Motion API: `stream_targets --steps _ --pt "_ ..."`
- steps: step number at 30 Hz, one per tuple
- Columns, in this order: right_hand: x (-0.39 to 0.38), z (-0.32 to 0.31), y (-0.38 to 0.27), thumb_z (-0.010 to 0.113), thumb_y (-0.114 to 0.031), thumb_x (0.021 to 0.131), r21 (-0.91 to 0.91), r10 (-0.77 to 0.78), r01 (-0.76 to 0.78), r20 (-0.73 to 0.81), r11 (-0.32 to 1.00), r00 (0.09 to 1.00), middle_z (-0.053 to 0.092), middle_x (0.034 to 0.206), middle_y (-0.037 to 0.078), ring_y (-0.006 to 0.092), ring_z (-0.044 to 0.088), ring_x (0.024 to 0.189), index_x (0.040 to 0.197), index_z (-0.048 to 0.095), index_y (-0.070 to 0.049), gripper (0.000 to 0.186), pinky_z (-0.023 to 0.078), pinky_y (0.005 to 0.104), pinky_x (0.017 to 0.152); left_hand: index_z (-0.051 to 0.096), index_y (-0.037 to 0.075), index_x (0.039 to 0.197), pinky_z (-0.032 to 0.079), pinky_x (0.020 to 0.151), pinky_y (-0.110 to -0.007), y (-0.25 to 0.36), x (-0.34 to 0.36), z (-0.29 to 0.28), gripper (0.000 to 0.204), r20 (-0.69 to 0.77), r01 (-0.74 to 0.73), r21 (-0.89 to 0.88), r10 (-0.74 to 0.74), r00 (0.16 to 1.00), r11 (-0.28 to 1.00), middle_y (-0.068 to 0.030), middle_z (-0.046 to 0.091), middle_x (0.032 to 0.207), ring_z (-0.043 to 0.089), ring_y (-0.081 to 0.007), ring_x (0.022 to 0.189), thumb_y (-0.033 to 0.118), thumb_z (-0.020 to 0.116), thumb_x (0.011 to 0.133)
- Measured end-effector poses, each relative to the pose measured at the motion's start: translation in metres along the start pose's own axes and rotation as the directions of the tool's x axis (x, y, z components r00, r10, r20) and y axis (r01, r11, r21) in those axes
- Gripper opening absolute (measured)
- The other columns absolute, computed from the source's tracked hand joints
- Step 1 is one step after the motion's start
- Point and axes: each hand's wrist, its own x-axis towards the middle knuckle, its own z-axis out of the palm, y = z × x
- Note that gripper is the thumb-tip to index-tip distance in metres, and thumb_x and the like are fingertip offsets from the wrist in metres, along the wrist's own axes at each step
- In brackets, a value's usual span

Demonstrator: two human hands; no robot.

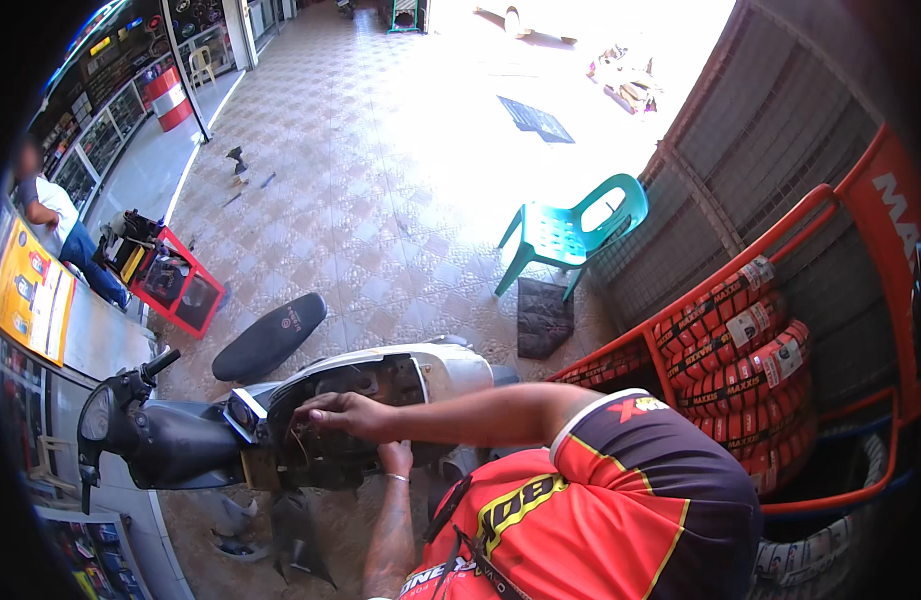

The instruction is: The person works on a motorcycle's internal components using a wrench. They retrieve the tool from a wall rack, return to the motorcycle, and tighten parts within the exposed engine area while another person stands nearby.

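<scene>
I lean over the scooter [186,440], which stands on the tiled floor [311,215] with its handlebar toward the left. The work sits in its uncovered middle, the dark cavity [366,385], bounded on the far edge by a pale side panel [451,368]. My right hand [343,415] reaches across to the front end of that cavity, fingers bent together near the tips; whether this grip pinches a small part or wire, I cannot tell. My left hand [396,458] is curled at the near edge, just beside my right wrist – its fingers are hidden, so I cannot tell what that grip holds, if anything.

The long black seat [271,337] lies on the floor beyond the scooter's far edge, so I judge the step in hand to be close fingerwork inside the exposed body. The next move, I think, calls for a light touch from the right fingertips and a steady left hand – the cavity is crowded, and its edges leave little room.
</scene>
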Motion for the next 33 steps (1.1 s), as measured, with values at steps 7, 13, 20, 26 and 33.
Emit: stream_targets --steps 7,13,20,26,33 --pt "-0.006 -0.021 -0.029 0.062 -0.027 0.081 -0.872 -0.443 0.487 0.416 0.054 0.794 0.06 0.128 0.011 0.0271 0.053 0.121 0.12 0.065 -0.011 0.042 0.027 0.0522 0.115 0.06 0.0 0.123 0.049 0.093 -0.045 -0.012 0.018 0.007 0.04 0.167 0.018 0.163 -0.046 0.985 0.986 -0.0193 0.065 0.125 0.063 -0.0276 0.113 0.024 0.069 0.092" --pt "0.034 0.014 -0.055 0.062 -0.025 0.086 -0.961 0.435 0.17 0.06 -0.219 0.899 0.071 0.099 0.009 0.0245 0.065 0.088 0.093 0.076 -0.01 0.022 0.048 0.0519 0.083 0.071 0.001 0.108 0.053 0.081 -0.042 0.008 0.006 0.003 0.029 -0.067 -0.187 0.042 0.189 0.98 0.982 -0.0222 0.071 0.098 0.069 -0.0371 0.096 0.019 0.075 0.084" --pt "0.022 -0.032 -0.006 0.055 -0.05 0.097 0.084 0.46 -0.512 0.336 0.855 0.822 0.061 0.134 0.008 0.0213 0.052 0.124 0.131 0.063 -0.009 0.055 0.039 0.0378 0.104 0.07 0.001 0.1 0.054 0.08 -0.04 0.012 0.006 -0.003 0.022 0.04 -0.058 -0.055 0.061 0.997 0.997 -0.0194 0.072 0.096 0.07 -0.0306 0.092 0.017 0.074 0.085" --pt "-0.019 -0.011 0.015 0.056 -0.035 0.097 -0.434 -0.542 0.442 -0.136 0.785 0.83 0.053 0.139 0.011 0.0287 0.046 0.134 0.129 0.064 -0.012 0.04 0.033 0.0459 0.114 0.048 0.003 0.137 0.044 0.101 -0.037 -0.032 0.018 0.02 0.054 -0.006 -0.082 -0.087 0.081 0.997 0.993 -0.0157 0.054 0.138 0.054 -0.0199 0.12 0.022 0.07 0.091" --pt "-0.017 0.004 -0.053 0.056 -0.019 0.088 -0.943 -0.275 0.311 0.331 -0.115 0.903 0.065 0.093 0.002 0.0235 0.064 0.093 0.131 0.06 -0.011 0.044 0.045 0.0483 0.101 0.047 0.002 0.14 0.038 0.11 -0.045 -0.043 0.02 0.021 0.06 0.062 -0.088 -0.24 0.106 0.992 0.967 -0.0117 0.052 0.144 0.05 -0.0298 0.13 0.022 0.073 0.089"
